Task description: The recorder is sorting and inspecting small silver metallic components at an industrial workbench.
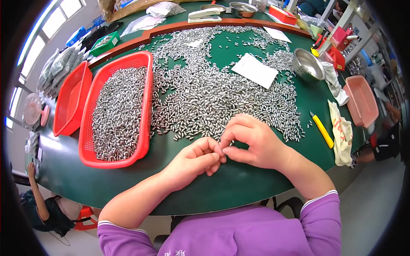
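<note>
My left hand point(198, 158) and my right hand point(252, 143) meet fingertip to fingertip above the front of the green table. Both have curled, pinching fingers; whatever is between them is too small or too hidden to make out. Just beyond them spreads a wide heap of small silvery, bullet-shaped metal pieces point(205, 98). To the left of my hands, a red plastic basket point(149, 98) is filled with more metal pieces of the same kind.
A second red basket point(70, 106) stands farther left. White paper point(256, 71) lies on the heap. At right are a metal bowl point(309, 64), a yellow utility knife point(323, 132), a cloth point(340, 136) and a pink basin point(361, 102). Another person point(45, 209) sits at lower left.
</note>
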The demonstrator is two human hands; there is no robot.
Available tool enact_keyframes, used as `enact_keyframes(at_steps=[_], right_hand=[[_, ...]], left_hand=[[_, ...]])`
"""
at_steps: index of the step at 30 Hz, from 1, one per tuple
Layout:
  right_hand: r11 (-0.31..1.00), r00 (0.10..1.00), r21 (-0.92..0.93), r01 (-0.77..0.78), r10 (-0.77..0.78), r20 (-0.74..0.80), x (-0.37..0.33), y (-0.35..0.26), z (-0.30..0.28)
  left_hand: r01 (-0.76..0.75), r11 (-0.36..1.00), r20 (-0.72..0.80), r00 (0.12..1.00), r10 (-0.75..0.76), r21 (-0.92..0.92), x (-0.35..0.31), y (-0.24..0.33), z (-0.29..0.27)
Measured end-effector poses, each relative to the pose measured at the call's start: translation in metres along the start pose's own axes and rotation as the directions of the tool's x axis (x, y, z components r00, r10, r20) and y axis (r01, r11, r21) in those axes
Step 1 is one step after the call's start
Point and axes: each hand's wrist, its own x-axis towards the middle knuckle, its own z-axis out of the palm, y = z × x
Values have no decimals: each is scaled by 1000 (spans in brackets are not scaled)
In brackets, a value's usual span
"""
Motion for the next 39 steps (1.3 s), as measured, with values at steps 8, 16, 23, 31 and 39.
enact_keyframes(at_steps=[8, 16, 23, 31, 39], right_hand=[[998, 1000, 61, 15, -16, 16, -2, 1, 4], [997, 990, 50, -51, 57, -133, -1, 2, -1], [1000, 991, 21, -15, 17, -130, -2, 1, 1], [998, 993, -6, 63, -63, -97, -3, 2, 5], [971, 946, -238, -21, -58, -318, -5, 12, -15]], left_hand=[[-14, 997, 3, 1000, 14, 74, 1, -2, -1], [-32, 999, -22, 999, 31, -41, 2, -3, -3], [-42, 996, -9, 999, 41, -81, 2, -6, -2], [-51, 985, -141, 987, 75, 164, -2, -6, 6], [-268, 665, -191, 824, 533, 697, -1, -9, 14]])
